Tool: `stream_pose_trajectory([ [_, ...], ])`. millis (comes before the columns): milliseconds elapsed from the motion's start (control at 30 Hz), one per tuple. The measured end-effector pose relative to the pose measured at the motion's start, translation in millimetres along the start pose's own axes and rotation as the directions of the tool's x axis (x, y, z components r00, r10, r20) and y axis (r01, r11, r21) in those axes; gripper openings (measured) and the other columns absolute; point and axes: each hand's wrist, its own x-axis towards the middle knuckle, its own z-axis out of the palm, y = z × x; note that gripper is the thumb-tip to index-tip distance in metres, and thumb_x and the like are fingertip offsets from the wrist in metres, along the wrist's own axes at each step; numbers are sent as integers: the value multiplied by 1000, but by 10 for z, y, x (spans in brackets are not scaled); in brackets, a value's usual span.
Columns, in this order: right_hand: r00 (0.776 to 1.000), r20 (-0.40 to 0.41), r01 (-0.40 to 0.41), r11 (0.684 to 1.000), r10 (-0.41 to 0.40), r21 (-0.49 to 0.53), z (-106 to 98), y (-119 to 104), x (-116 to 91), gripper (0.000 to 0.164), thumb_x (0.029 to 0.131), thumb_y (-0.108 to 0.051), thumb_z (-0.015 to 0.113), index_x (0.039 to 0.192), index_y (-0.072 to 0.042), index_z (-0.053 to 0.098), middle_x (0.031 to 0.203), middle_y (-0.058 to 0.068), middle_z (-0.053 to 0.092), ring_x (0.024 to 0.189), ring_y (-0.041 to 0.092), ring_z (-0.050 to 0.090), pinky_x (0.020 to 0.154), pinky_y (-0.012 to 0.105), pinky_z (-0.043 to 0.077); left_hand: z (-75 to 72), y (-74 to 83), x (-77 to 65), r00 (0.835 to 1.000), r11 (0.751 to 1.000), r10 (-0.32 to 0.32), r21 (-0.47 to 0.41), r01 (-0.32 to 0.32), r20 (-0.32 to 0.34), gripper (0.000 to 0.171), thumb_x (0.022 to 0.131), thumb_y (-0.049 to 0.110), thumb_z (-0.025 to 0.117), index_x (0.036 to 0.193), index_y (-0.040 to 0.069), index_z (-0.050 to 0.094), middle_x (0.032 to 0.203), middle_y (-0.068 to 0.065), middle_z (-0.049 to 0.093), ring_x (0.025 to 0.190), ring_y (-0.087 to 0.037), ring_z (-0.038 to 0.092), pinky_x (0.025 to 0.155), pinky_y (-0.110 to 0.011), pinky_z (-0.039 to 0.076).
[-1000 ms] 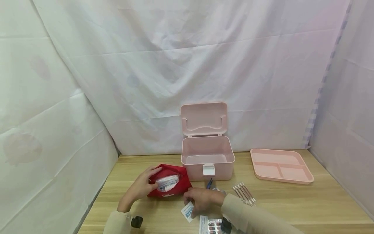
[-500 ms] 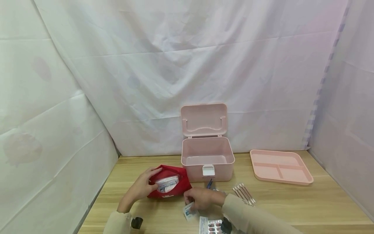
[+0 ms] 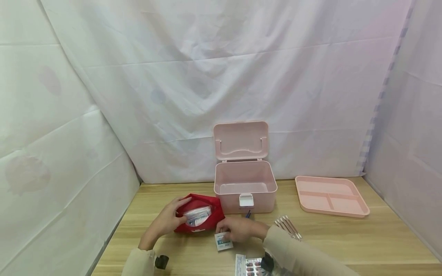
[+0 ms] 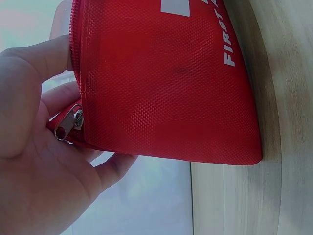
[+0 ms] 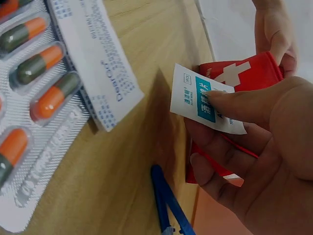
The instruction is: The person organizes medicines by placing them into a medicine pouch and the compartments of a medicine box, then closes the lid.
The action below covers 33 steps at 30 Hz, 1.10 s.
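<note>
My left hand (image 3: 168, 218) grips the mouth of a red first aid pouch (image 3: 215, 219), which stands open with plastic-wrapped packets (image 3: 198, 215) inside. In the left wrist view, the thumb lies at the zipped edge of the pouch (image 4: 161, 93), beside a metal zipper pull (image 4: 68, 125). Close to the pouch's right end, my right hand (image 3: 241, 229) pinches a small white-and-blue alcohol pad sachet (image 5: 190, 100) between thumb and fingers. The sachet is held above the wooden table, its printed face showing in the right wrist view.
Nearer the front lie a capsule blister pack (image 3: 253, 264) and a narrow white printed packet (image 3: 239, 264). Blue-handled tweezers or scissors (image 5: 168, 203) lie beside the right hand. Cotton swabs (image 3: 289, 227) are farther right. Behind stand an open pink box (image 3: 228, 201) and a divided pink tray (image 3: 340, 211).
My right hand has raised the alcohol pad sachet slightly away from the front edge, toward the pouch, and turned it. The left hand and the pouch have stayed in place.
</note>
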Motion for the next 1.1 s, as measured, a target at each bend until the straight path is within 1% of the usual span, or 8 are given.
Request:
stream_pose_trajectory([
  [100,1000,-10,-1,1000,1,6,-31,-4,0,17,91,-13,70,104,-24,70,94,-13,65,84,-2,55,80,20,49,2,0,1,1000,1000,1,0,-1,-2,63,82,-3,75,140,14,57,137,-10,53,120,-31,52,99,-52,49],
  [233,1000,-21,-20,1000,20,15,-70,-15,-4,19,91,-14,70,105,-26,70,95,-15,65,83,0,56,79,19,50,-2,11,-5,1000,1000,11,0,-11,-10,63,81,-3,75,140,12,58,136,-11,54,119,-31,53,99,-51,48],
  [300,999,-31,-16,1000,17,15,-91,-28,-8,20,91,-14,70,105,-27,71,95,-16,65,83,0,56,78,19,50,-5,17,-7,1000,1000,18,0,-18,-14,63,80,-4,75,139,11,58,135,-11,54,119,-30,53,98,-50,48],
  [500,997,-57,61,998,-60,13,-185,-106,-28,21,89,-10,70,104,-24,72,92,-16,66,81,-2,56,77,17,49,-8,11,-9,999,999,44,17,-44,-11,63,80,-4,74,139,8,57,134,-12,54,116,-30,54,94,-48,50],
  [600,991,-75,108,994,-107,10,-225,-132,-31,20,89,-8,71,104,-22,73,90,-16,66,80,-3,56,75,16,49,-5,3,-12,999,999,46,18,-46,-5,63,80,-4,74,139,8,57,134,-12,54,116,-30,54,93,-47,51],
  [700,986,-95,137,990,-135,18,-266,-157,-32,18,89,-8,71,103,-21,73,90,-15,67,79,-4,56,75,15,49,2,-3,-15,999,999,43,13,-43,-5,63,80,-4,74,139,8,57,134,-12,54,116,-30,54,93,-48,52],
  [933,978,-137,163,985,-155,56,-395,-258,-30,11,92,-14,70,100,-20,73,93,-11,70,80,-2,56,76,16,49,6,-5,-15,999,999,34,14,-34,-6,63,81,-2,74,140,10,57,135,-11,53,116,-30,53,94,-49,52],
  [1100,972,-168,175,983,-163,57,-473,-355,-3,7,95,-17,68,98,-20,73,90,-14,67,77,-2,53,73,16,48,13,-7,-10,1000,999,28,25,-27,-11,63,81,-2,75,140,12,57,136,-11,53,117,-30,53,95,-50,52],
])
